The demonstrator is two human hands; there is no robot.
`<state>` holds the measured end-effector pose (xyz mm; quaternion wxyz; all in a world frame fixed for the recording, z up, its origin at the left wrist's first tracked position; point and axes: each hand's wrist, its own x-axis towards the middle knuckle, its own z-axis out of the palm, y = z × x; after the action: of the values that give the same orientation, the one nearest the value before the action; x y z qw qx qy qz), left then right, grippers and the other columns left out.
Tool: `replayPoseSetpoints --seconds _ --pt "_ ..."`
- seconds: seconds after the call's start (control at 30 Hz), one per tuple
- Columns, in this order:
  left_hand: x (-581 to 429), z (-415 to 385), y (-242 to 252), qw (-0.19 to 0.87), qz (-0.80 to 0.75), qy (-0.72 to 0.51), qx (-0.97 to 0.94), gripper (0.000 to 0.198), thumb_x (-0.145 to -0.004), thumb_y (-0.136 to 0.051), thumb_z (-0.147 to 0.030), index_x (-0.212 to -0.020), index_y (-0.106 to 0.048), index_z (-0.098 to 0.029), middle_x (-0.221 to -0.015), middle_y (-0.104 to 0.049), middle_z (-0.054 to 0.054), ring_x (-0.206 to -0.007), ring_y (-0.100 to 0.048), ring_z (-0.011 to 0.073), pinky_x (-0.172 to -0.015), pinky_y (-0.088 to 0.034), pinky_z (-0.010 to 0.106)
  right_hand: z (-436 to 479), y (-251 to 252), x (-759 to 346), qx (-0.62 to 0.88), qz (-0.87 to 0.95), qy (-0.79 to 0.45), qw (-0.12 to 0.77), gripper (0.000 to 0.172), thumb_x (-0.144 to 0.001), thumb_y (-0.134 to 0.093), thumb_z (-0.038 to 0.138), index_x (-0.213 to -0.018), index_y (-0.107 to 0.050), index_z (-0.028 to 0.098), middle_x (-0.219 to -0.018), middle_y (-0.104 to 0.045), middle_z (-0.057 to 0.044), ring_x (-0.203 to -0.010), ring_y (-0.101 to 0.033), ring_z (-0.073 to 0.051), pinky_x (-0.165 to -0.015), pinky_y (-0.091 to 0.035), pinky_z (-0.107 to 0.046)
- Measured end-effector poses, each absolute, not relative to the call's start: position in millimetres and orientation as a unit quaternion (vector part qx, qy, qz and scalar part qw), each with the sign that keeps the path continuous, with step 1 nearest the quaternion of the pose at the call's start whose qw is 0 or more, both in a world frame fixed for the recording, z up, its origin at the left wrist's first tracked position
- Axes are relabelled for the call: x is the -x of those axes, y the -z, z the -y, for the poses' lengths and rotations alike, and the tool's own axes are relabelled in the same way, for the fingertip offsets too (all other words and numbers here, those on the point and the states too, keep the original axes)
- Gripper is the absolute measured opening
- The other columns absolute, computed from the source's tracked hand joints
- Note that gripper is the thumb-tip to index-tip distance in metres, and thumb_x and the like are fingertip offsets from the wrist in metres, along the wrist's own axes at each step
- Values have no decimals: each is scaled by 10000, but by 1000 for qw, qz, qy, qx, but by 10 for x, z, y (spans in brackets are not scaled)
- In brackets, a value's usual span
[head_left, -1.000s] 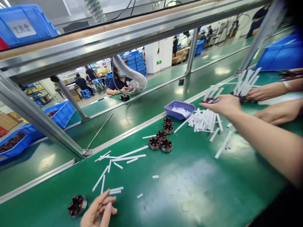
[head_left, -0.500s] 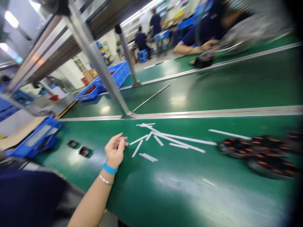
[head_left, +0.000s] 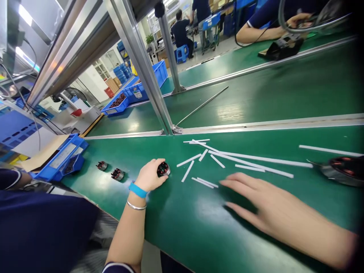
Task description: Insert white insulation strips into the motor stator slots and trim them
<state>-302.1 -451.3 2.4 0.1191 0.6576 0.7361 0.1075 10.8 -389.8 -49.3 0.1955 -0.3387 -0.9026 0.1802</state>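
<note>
My left hand (head_left: 148,176), with a blue wristband, is closed round a small motor part (head_left: 163,170) that has a silvery rim and dark, copper-coloured insides. It is at the green table's surface. My right hand (head_left: 261,199) is stretched out over the table with fingers apart and nothing in them, slightly blurred. Its fingertips are close to thin white strips (head_left: 253,158), several of which lie scattered between and beyond my hands. Two similar small motor parts, one (head_left: 101,165) farther left and another (head_left: 117,174) nearer, stand left of my left hand.
Larger round motor parts (head_left: 342,170) lie at the right edge. A metal post (head_left: 148,76) rises behind the strips, with a thin rod (head_left: 201,106) beside it. Blue bins (head_left: 69,157) stand at left. A co-worker's arm (head_left: 258,35) rests across the bench.
My right hand has come into view from the right. The motor part now shows in my left hand, where curled fingers showed before. The camera view has shifted.
</note>
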Motion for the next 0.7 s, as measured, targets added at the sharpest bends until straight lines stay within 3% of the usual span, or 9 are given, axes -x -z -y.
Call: replayPoseSetpoints --seconds 0.07,0.13,0.2,0.3,0.4,0.5,0.7 --pt "3039 4472 -29 143 -741 -157 -638 412 -664 -731 -310 -1045 -634 -188 -998 -679 86 -958 -626 258 -897 -486 417 3881 494 255 336 903 -216 157 235 -826 -582 304 -1013 -657 184 -1027 -622 -94 -760 -635 -205 -692 -530 -372" --pt "3008 4426 -20 217 -722 -281 -593 379 -642 -758 -390 -921 -631 -168 -878 -685 66 -835 -635 210 -804 -508 356 3831 522 500 356 892 -231 152 115 -787 -557 237 -821 -654 184 -879 -612 -68 -639 -607 -185 -588 -490 -337" --pt "2906 4388 21 359 -654 -431 -509 479 -609 -754 -525 -866 -607 -149 -779 -672 53 -692 -622 165 -661 -516 300 3783 553 578 368 882 -244 165 87 -743 -544 197 -668 -589 198 -763 -594 -37 -593 -573 -165 -552 -449 -304" --pt "2643 4374 147 565 -494 -550 -367 634 -599 -665 -703 -846 -605 -123 -717 -677 65 -493 -560 113 -463 -469 247 3785 534 436 391 857 -274 193 103 -739 -539 242 -642 -545 209 -653 -589 -17 -562 -541 -154 -544 -432 -284" --pt "2373 4420 278 643 -413 -558 -323 603 -645 -671 -668 -856 -618 -106 -683 -686 69 -413 -519 81 -416 -464 221 3923 390 184 393 798 -396 229 256 -827 -512 426 -710 -574 207 -618 -592 -13 -552 -542 -139 -529 -444 -253" --pt "2199 4480 337 673 -397 -528 -333 555 -647 -751 -544 -984 -610 -125 -694 -679 37 -438 -557 92 -420 -502 224 4118 215 44 368 695 -563 254 334 -757 -634 523 -717 -594 194 -628 -585 -11 -572 -525 -132 -527 -428 -242" --pt "2071 4563 363 730 -391 -430 -360 558 -587 -843 -337 -1054 -612 -139 -815 -657 33 -609 -652 135 -549 -575 271 4260 223 91 385 652 -583 295 341 -744 -647 511 -698 -616 175 -641 -588 -18 -584 -508 -130 -556 -431 -262"
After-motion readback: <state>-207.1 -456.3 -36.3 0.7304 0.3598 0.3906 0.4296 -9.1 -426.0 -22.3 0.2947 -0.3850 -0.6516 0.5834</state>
